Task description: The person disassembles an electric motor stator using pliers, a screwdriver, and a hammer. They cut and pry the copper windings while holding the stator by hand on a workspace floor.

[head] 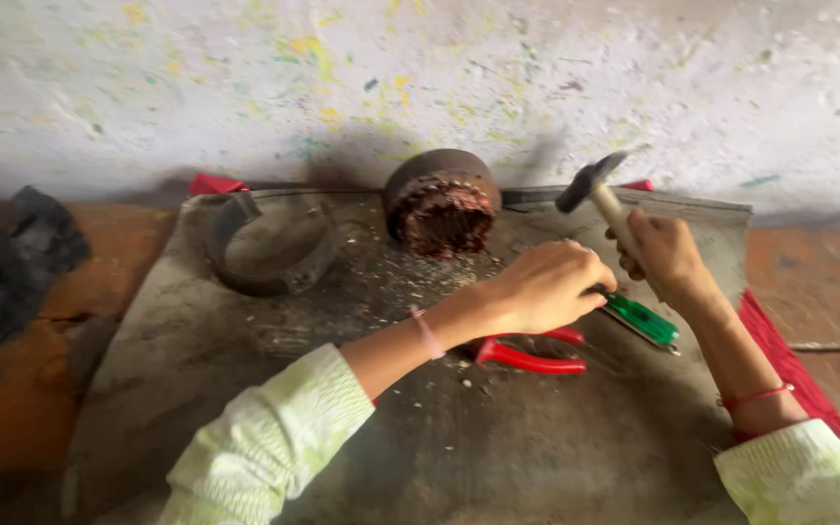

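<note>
My right hand (668, 251) grips the pale wooden handle of a hammer (590, 185), whose dark head is raised and blurred above the slab. My left hand (546, 285) is closed around a green-handled tool (642, 319) that lies slanted under it. A round motor stator with copper windings (442, 206) stands at the slab's far edge, just left of the hammer head. Red-handled pliers (529, 356) lie on the slab below my left wrist. Both arms wear light green sleeves.
A grey stone slab (245, 389) carries everything, littered with small chips. A metal ring housing (272, 243) lies at its far left. A paint-flecked white wall (420, 78) rises behind. Dark cloth (12, 262) lies on the orange floor at left, red fabric (789, 369) at right.
</note>
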